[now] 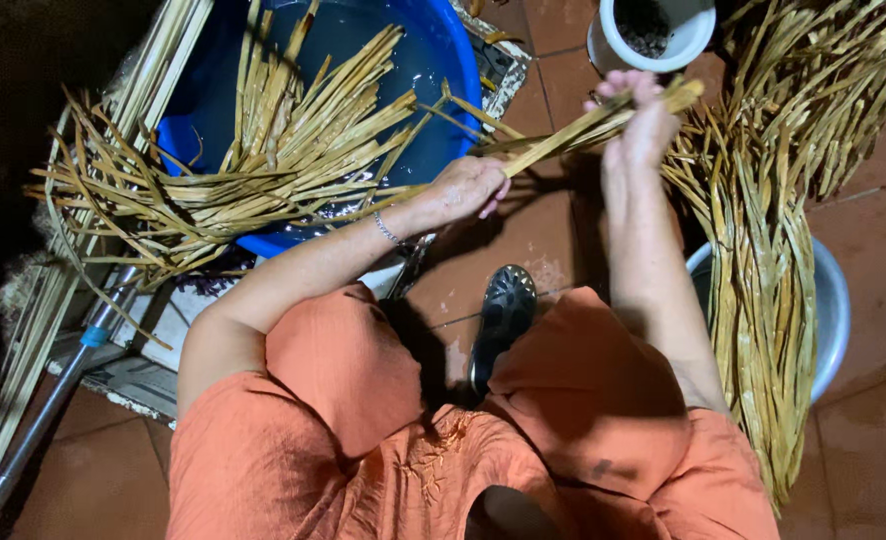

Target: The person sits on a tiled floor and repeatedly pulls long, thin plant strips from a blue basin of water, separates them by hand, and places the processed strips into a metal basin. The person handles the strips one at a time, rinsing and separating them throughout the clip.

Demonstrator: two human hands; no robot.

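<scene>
My left hand [468, 188] is pinched shut on one end of a few long straw strips [573, 128], and my right hand [643, 120] is clamped round them farther along. The strips stretch between my hands, beside the blue basin [433, 60] of soaking straw.

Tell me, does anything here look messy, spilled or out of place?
Nothing looks spilled or broken. The dry strips stick out over the blue tub rim in all directions, and a dark shoe lies on the tiles between the knees. Both hands, left hand and right hand, hold one strip.
</scene>
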